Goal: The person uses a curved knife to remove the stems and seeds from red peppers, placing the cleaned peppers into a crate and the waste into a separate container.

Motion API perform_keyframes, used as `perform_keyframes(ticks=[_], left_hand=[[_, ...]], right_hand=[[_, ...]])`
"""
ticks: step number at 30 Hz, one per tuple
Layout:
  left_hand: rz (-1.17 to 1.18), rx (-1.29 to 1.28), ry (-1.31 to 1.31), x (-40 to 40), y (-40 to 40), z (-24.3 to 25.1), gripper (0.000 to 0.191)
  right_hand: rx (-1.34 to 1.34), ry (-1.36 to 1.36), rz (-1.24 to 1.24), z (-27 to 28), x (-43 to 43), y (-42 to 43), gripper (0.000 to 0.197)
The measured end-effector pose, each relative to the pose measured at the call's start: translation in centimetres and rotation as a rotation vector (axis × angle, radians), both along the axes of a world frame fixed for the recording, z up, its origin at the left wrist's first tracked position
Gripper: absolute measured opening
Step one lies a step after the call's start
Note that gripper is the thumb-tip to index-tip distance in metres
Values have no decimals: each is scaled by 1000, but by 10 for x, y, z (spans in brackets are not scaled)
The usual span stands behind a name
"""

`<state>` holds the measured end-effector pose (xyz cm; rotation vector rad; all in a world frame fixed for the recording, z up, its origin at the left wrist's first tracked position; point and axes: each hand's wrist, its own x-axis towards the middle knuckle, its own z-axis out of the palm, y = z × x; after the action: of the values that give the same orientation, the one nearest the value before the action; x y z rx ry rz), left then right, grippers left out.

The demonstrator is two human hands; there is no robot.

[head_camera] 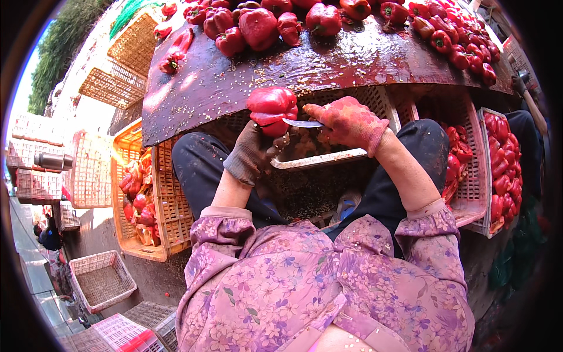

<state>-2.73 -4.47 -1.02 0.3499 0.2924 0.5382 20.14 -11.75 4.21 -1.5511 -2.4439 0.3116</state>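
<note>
A whole red bell pepper [272,107] is held up in my left hand [253,152], which wears a dark, stained work glove. My right hand [349,121], in an orange-stained glove, grips a small knife. The handle is hidden in the fist, and the blade [303,123] points left with its tip at the lower side of the pepper. Both hands are above my lap, just off the near edge of a wet, seed-strewn table [211,92]. Below them, the pale rim of a plastic crate [319,159] shows between my knees.
Red peppers [259,28] lie along the table's far side, with a larger heap [457,35] at right. An orange crate [165,211] of cut peppers stands left of my knee. Right are a pink crate [473,185] and a full crate [503,171]. Another person's arm [533,105] shows far right.
</note>
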Motion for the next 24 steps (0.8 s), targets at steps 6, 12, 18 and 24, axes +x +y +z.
perform_keyframes(ticks=[6, 12, 18, 24], left_hand=[[128, 205, 320, 1, -13, -2, 38], [-122, 7, 10, 8, -17, 10, 35], [-8, -67, 172, 9, -41, 41, 40], [-447, 141, -50, -12, -33, 26, 67]], right_hand=[[-35, -94, -27, 13, -11, -6, 43], [-36, -187, -165, 0, -5, 6, 37], [143, -165, -204, -19, 10, 15, 36], [114, -138, -262, -20, 46, 26, 42]])
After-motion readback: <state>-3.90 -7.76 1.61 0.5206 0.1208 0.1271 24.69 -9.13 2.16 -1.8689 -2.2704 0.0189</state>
